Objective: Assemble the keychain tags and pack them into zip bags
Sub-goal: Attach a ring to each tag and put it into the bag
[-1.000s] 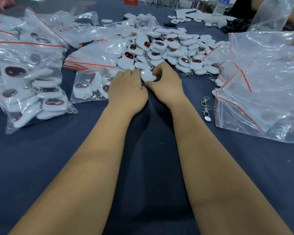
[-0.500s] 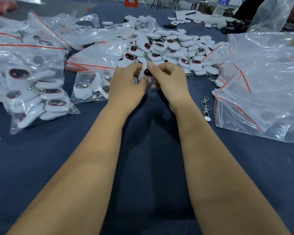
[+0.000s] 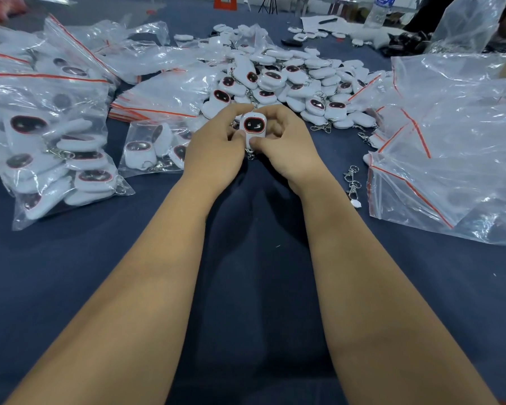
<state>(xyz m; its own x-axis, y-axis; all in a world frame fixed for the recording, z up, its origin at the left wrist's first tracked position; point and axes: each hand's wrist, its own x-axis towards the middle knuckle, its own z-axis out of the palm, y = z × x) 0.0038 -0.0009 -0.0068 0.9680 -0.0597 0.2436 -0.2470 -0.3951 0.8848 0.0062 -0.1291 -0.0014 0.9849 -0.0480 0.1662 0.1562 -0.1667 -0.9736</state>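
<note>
A white keychain tag (image 3: 254, 126) with a dark, red-rimmed face is held upright between both hands, above the blue table. My left hand (image 3: 216, 147) grips its left side and my right hand (image 3: 287, 144) pinches its right side and lower edge. A bit of metal chain hangs below it. Behind the hands lies a pile of loose tags (image 3: 289, 83). A small zip bag (image 3: 155, 147) holding a few tags lies just left of my left hand.
Large filled zip bags (image 3: 50, 147) lie at the left. Empty zip bags with red seal lines (image 3: 450, 147) are heaped at the right. Loose metal clasps (image 3: 352, 182) lie right of my right wrist. A water bottle (image 3: 381, 10) stands at the far back.
Both hands lifted a tag off the pile's near edge, drew it toward me and turned it so its face shows.
</note>
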